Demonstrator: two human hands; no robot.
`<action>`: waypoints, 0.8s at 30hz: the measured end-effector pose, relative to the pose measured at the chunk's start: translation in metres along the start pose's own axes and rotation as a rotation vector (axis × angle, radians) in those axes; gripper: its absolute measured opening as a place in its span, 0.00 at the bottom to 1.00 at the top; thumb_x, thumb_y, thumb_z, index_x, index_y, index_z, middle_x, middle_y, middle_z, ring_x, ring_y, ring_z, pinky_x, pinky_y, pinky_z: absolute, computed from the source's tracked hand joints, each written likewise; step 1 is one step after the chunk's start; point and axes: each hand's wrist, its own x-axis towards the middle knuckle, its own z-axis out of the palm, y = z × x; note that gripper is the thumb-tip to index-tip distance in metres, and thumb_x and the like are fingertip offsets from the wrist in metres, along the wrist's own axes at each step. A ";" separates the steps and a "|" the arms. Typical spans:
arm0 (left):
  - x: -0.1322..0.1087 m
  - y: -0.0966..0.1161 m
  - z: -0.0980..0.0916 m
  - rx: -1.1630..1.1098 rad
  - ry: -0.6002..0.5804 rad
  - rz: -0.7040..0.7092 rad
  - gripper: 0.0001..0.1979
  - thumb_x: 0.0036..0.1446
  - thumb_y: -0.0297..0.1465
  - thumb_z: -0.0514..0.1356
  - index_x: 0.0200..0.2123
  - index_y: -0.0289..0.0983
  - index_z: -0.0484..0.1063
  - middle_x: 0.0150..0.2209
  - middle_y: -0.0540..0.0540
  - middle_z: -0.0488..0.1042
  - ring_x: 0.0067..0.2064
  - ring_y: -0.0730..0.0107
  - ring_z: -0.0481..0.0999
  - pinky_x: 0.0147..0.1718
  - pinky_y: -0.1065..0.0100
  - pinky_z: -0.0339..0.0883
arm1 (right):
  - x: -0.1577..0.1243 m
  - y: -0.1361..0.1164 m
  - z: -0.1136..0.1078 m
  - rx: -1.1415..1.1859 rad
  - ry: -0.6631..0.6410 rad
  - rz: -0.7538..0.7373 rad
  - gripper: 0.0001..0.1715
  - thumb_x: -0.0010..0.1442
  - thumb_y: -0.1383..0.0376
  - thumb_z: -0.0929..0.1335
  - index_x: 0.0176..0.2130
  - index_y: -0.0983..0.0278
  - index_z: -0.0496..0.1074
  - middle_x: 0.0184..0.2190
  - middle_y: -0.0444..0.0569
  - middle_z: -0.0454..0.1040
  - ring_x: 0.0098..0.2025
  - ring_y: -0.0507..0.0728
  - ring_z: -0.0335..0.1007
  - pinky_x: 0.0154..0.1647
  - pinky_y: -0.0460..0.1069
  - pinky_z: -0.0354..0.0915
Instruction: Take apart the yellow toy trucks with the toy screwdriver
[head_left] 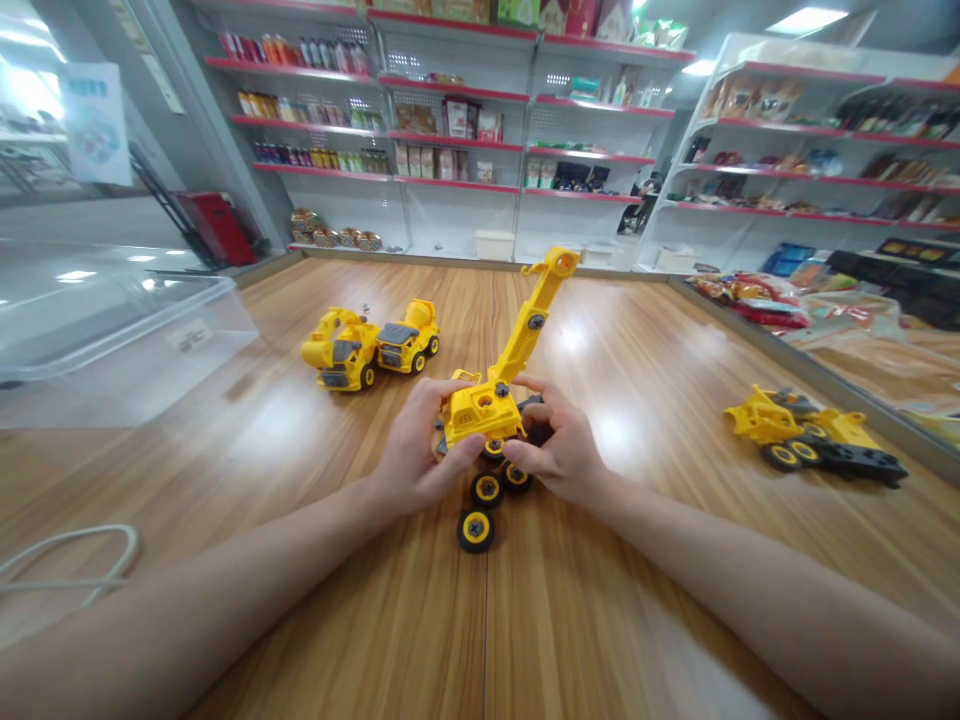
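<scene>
Between my two hands is a yellow toy crane [484,408], its boom tilted up to the right. My left hand [424,445] grips its left side, thumb along the lower front edge. On the other side my right hand [559,440] has its fingers curled around the crane's right part, where a dark piece shows partly behind them. Several loose toy wheels [475,529] with yellow hubs and black tyres lie on the wooden table [570,620] just below the crane. The crane's underside is hidden.
A toy excavator [341,350] and a toy mixer truck [409,337] stand at the back left. Loose yellow and black toy vehicle parts [814,440] lie at right. A clear plastic bin [127,345] sits far left, above a white cable [124,550]. Stocked shelves [457,95] stand behind.
</scene>
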 end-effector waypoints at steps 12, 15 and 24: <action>0.004 0.002 0.004 0.312 0.103 0.144 0.28 0.52 0.36 0.67 0.54 0.38 0.63 0.45 0.41 0.72 0.46 0.58 0.70 0.45 0.57 0.67 | 0.001 -0.009 -0.002 -0.009 0.276 0.021 0.18 0.62 0.54 0.68 0.47 0.62 0.71 0.22 0.39 0.66 0.23 0.50 0.61 0.25 0.46 0.60; 0.005 0.005 0.002 0.300 0.068 0.261 0.31 0.49 0.34 0.69 0.55 0.39 0.62 0.44 0.41 0.71 0.44 0.58 0.70 0.44 0.56 0.68 | 0.000 -0.009 0.000 0.087 0.346 0.031 0.14 0.63 0.53 0.68 0.40 0.62 0.71 0.22 0.40 0.66 0.22 0.49 0.60 0.23 0.45 0.60; -0.007 0.016 0.008 -0.687 -0.147 -0.279 0.26 0.62 0.43 0.56 0.61 0.42 0.59 0.45 0.42 0.67 0.29 0.74 0.73 0.21 0.74 0.67 | -0.001 -0.015 0.003 0.135 0.326 0.037 0.18 0.62 0.51 0.67 0.30 0.62 0.66 0.20 0.40 0.62 0.20 0.48 0.55 0.19 0.44 0.56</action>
